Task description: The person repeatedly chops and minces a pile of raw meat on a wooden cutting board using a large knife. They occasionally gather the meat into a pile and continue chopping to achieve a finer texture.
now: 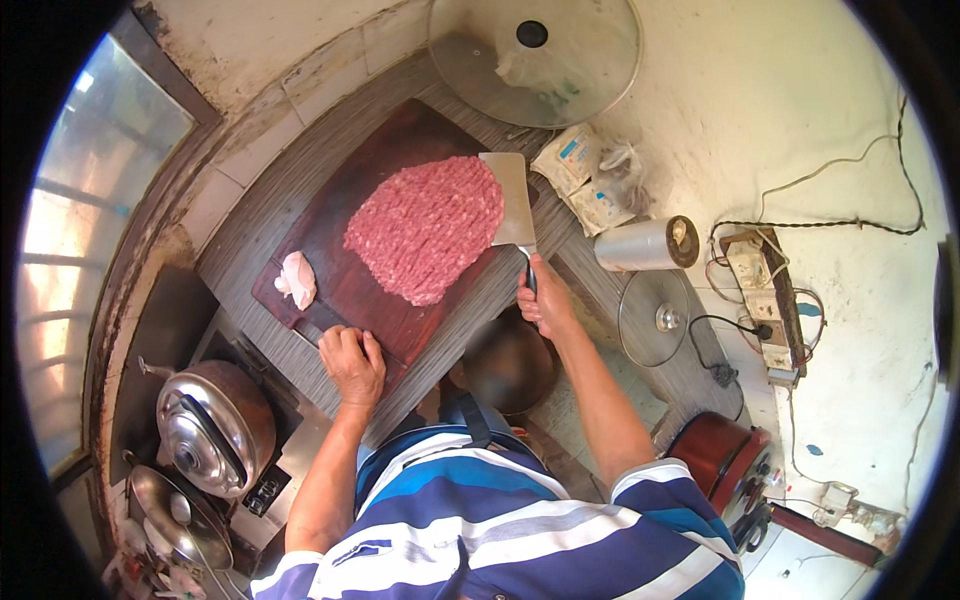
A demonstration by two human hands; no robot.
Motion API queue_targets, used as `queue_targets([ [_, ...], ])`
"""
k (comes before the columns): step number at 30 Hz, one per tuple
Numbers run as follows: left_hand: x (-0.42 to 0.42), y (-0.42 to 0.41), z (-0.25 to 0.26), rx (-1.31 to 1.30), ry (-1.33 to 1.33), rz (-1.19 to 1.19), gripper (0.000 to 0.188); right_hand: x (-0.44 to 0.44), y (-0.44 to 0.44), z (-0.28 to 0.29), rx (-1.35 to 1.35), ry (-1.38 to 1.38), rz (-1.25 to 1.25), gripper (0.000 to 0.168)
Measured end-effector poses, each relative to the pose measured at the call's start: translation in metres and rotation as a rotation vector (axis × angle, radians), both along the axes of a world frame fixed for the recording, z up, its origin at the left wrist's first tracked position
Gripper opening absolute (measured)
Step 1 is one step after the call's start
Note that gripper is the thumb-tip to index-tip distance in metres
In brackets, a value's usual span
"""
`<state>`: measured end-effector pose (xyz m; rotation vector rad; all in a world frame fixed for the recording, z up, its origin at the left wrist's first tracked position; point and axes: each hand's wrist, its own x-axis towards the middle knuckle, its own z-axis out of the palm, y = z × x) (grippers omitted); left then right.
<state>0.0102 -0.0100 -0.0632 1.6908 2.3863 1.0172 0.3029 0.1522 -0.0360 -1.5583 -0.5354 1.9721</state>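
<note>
A broad mound of minced meat [426,231] lies on a dark red wooden cutting board [390,139]. My right hand [549,298] grips the black handle of a cleaver [511,201], whose wide steel blade meets the mound's right side. Near the board's left corner rests a small pale piece of raw meat or fat [297,280]. My left hand [352,366] rests at the board's near left edge, fingers curled, beside the dark handle of another tool [321,315] lying there; whether the fingers hold it or the board's edge is unclear.
Behind the board leans a large glass lid [585,82]. Wipe packs [566,157], a plastic film roll [637,246] and a smaller glass lid [645,322] stand at the right, near a wall socket strip [759,300]. A lidded steel pot [214,427] and a wok [169,517] are lower left.
</note>
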Motion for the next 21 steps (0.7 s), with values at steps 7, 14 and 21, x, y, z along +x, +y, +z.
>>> queue_targets([
  [7, -0.003, -0.001, 0.000, 0.007, -0.014, 0.000, 0.011, -0.027, 0.004, 0.018, 0.043, -0.091, 0.146, 0.048],
  [14, -0.005, -0.004, -0.005, 0.037, -0.026, 0.006, 0.011, -0.090, -0.046, 0.032, 0.780, -1.100, 0.597, 0.039],
  [21, -0.003, -0.004, -0.002, 0.057, -0.056, 0.001, 0.011, -0.136, -0.088, 0.030, 0.737, -1.140, 0.761, 0.037],
])
